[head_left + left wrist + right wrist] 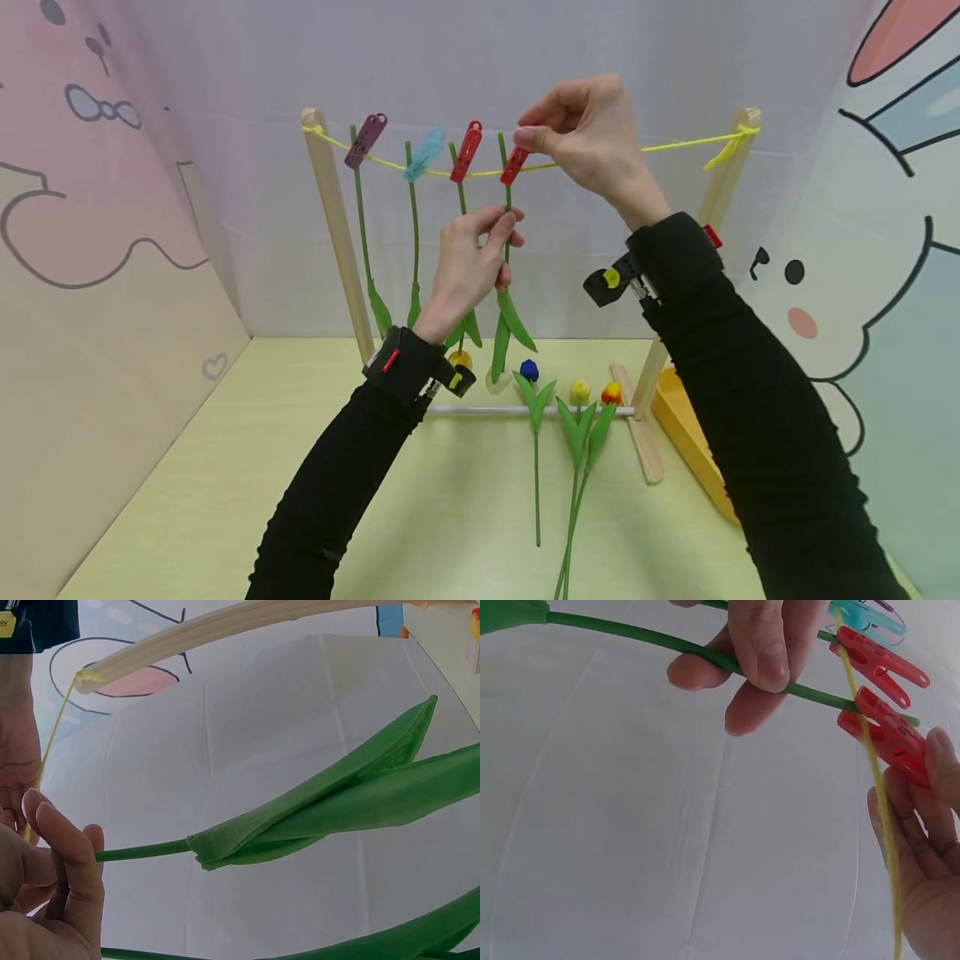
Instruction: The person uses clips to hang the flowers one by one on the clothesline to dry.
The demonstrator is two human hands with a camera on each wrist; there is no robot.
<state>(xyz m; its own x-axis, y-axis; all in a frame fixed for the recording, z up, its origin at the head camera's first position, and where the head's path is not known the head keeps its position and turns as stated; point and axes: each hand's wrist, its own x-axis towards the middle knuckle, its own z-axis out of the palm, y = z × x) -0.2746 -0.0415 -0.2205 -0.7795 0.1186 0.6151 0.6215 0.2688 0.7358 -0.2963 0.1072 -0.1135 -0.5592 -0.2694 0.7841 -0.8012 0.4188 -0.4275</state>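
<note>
Head view: the left hand (472, 258) has a tulip (513, 321) by its stem (508, 197), thumb pinched against fingers, just below the yellow cord (682, 146). Tulip hangs bloom-down, rightmost of 4 in the row. The right hand (592, 137) pinches the upper end of a red clip (513, 166) at the cord.

Left wrist view: stem runs out of the closed fingertips to the leaves (315, 799), which hang free. Likely light overall; leaves look bendy, stem stiffer with some give. Bare stem is the better hold; leaves would probably flex or crease.

Right wrist view: stem tip pokes past the clip, cord crossing at the clip's mouth. Can't tell if the bite is full. Clip looks like hard, light plastic, maybe a bit slippery; squeeze at the tail ends, thumb opposite fingers. Smooth, thin stem could roll, so support below the clip makes sense.
</note>
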